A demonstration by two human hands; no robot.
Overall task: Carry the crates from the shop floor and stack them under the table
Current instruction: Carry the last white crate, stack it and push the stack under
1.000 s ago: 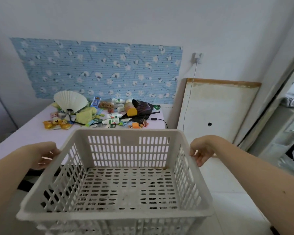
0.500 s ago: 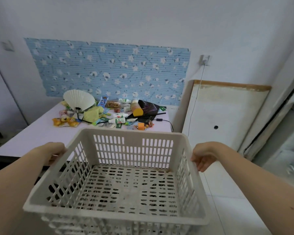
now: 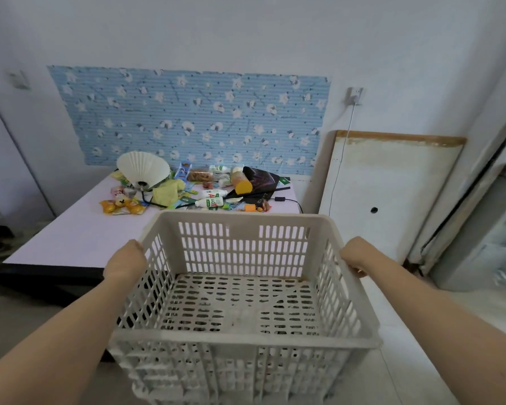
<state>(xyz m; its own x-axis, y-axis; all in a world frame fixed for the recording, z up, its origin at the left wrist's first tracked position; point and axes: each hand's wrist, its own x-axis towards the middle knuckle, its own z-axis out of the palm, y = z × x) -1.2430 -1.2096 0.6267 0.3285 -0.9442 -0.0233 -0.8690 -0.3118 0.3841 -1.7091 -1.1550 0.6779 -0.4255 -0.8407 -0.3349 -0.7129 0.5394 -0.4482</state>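
A white slotted plastic crate (image 3: 243,290) fills the lower middle of the head view, held up in the air and empty. More crate walls show stacked directly beneath it. My left hand (image 3: 126,261) grips its left rim and my right hand (image 3: 355,255) grips its right rim, fingers curled under the edge. Beyond the crate stands the table (image 3: 79,238) with a pale lilac top and a dark edge. The space under the table is mostly hidden by the crate and my left arm.
Snacks, bottles, a white folding fan (image 3: 142,171) and a black bag (image 3: 259,179) clutter the table's far end. A white board (image 3: 392,194) leans on the wall at right, with a cable from a wall socket (image 3: 354,96). A grey cabinet (image 3: 479,238) stands far right.
The view has swung left and the table now sits farther right and closer. The crate sits nearer the table. Both hands keep their grip on the rims.
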